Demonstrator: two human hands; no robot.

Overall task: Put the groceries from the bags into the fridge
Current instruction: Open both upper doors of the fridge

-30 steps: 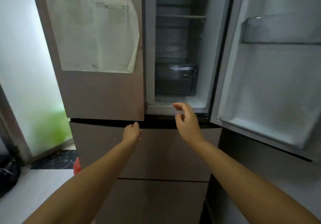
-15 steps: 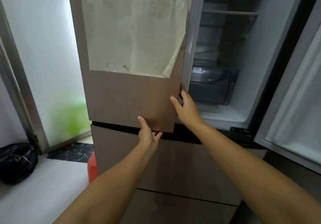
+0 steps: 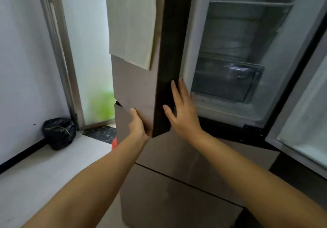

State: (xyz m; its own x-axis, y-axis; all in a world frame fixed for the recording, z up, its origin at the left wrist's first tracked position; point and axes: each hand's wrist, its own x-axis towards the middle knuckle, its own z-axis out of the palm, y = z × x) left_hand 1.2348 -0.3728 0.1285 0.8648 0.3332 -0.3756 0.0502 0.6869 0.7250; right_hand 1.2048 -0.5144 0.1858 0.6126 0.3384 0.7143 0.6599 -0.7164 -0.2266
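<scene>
A tall brown fridge stands in front of me. Its left upper door (image 3: 134, 89), with a pale paper sheet (image 3: 131, 20) stuck on it, swings partly open, so its dark inner edge faces me. My left hand (image 3: 138, 123) grips the bottom edge of that door. My right hand (image 3: 182, 109) lies with straight fingers against the door's dark edge. The right upper door (image 3: 300, 121) stands wide open. Inside are wire shelves (image 3: 247, 3) and a clear drawer (image 3: 228, 79), with no groceries visible.
A black plastic bag (image 3: 59, 133) sits on the floor by the wall at left, beside a metal door frame (image 3: 58, 50). Something red (image 3: 114, 142) peeks out behind the fridge's lower left. Two brown lower drawers (image 3: 177, 192) sit below the open compartment.
The left upper door has swung out from shut to partly open. My left hand took hold of its bottom edge, and my right hand moved onto its inner edge. My view shifted closer.
</scene>
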